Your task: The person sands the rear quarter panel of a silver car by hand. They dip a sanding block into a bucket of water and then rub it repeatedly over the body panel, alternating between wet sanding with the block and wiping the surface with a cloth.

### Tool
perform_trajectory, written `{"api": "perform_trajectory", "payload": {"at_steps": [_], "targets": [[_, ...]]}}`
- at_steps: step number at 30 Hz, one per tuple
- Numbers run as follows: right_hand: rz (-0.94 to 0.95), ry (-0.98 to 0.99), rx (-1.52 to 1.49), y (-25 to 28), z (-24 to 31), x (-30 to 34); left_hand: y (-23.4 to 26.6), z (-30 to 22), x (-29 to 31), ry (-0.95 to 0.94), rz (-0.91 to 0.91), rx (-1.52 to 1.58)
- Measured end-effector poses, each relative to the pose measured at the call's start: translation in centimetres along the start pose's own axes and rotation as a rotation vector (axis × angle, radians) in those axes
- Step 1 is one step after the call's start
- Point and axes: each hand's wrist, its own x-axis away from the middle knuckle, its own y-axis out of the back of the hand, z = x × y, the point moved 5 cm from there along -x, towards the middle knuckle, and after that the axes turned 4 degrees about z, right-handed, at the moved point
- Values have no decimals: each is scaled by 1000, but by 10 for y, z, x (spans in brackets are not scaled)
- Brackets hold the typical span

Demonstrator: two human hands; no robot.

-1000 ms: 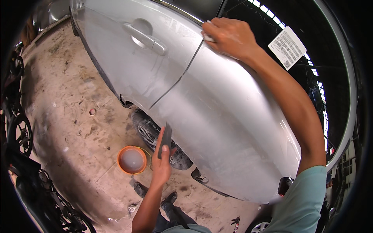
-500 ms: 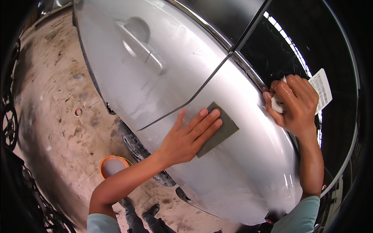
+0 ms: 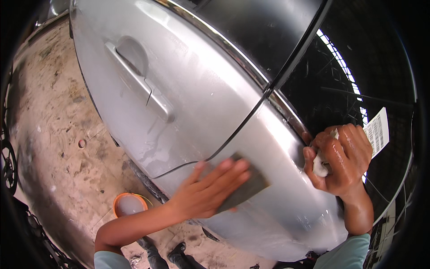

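My left hand [image 3: 208, 190] lies flat on a dark grey-green sheet of sandpaper [image 3: 251, 186], pressing it to the silver rear side panel [image 3: 286, 215] of a car. The fingers are stretched and a little blurred, and a thumb tip shows by the sheet's lower edge. The sheet sits just right of the dark seam beside the rear door [image 3: 192, 80]. My right hand [image 3: 342, 157] is closed round a wet, crumpled white cloth [image 3: 320, 166]. It is at the lower edge of the dark rear window [image 3: 322, 76], beside the trim strip. Water drops glisten on its skin.
An orange-rimmed bucket [image 3: 130, 205] of cloudy liquid stands on the stained concrete floor [image 3: 53, 116]. The door handle [image 3: 141, 85] juts out at upper left. A white printed label [image 3: 377, 133] is by the window, behind my right hand. Below, my legs [image 3: 156, 258] show.
The view has shifted, so the car sits lower in it. My left hand and the sandpaper have moved slightly down and left in the picture; my right hand, still round the cloth, is lower.
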Motion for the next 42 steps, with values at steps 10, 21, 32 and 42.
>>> {"api": "perform_trajectory", "payload": {"at_steps": [10, 21, 32, 42], "targets": [[2, -35, 11, -1, 1, -2, 1, 2, -4, 85, -31, 61], [-6, -33, -19, -2, 2, -7, 18, 14, -18, 160, -14, 163], [-7, -45, 8, -1, 3, -4, 27, 14, -42, 141, 64, 133], [-13, -45, -1, -2, 1, -3, 28, 11, -50, 193, 72, 157]]}}
